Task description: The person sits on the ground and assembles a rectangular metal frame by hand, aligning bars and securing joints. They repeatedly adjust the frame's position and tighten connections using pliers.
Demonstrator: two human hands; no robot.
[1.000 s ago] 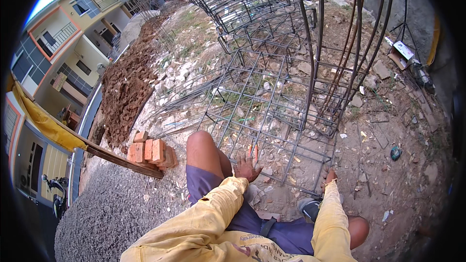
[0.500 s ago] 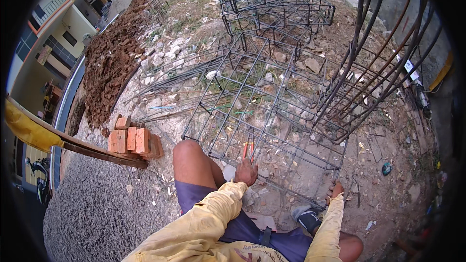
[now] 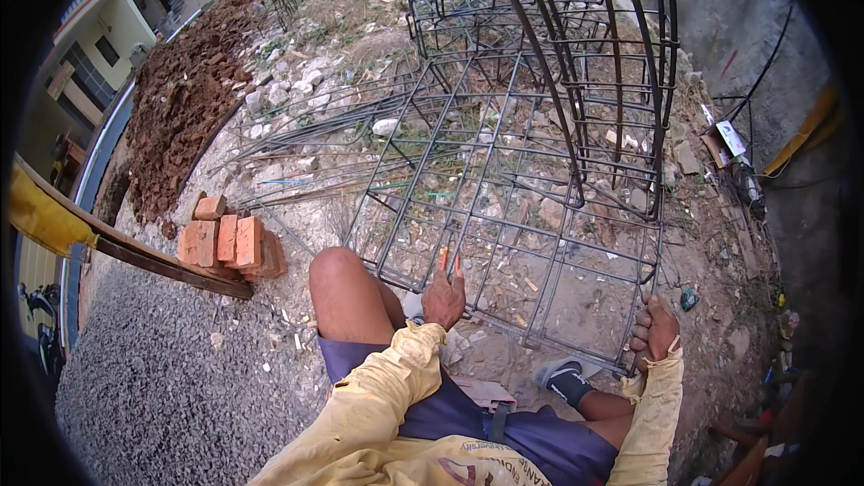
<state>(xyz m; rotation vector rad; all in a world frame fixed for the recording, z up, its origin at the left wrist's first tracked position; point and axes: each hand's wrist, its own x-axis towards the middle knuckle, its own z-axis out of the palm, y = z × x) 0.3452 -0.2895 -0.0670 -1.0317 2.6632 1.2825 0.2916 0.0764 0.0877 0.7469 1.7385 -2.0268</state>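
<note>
A steel rebar mat [image 3: 486, 216] of crossed, tied bars lies before me, its near edge across my legs. My left hand [image 3: 443, 301] is closed at the near edge of the mat around pliers with red-orange handles [image 3: 444, 258]; their jaws are hard to make out among the bars. At the near right corner, my right hand [image 3: 660, 328] has its fingers curled round the mat's outer bar. An upright rebar column cage [image 3: 621, 72], with long dark bars and square ties, stands over the right part of the mat.
More bent rebar cages [image 3: 477, 0] sit at the far side. Loose rods [image 3: 324, 135] lie left of the mat. Red bricks [image 3: 238, 241] are stacked by a wooden plank [image 3: 171, 265], beside gravel [image 3: 180, 378]. A grey wall [image 3: 720, 27] runs along the right.
My right hand has moved forward and up along the mat's right side. The column cage now appears further left and more upright, and the whole view has shifted. My left hand still holds the pliers.
</note>
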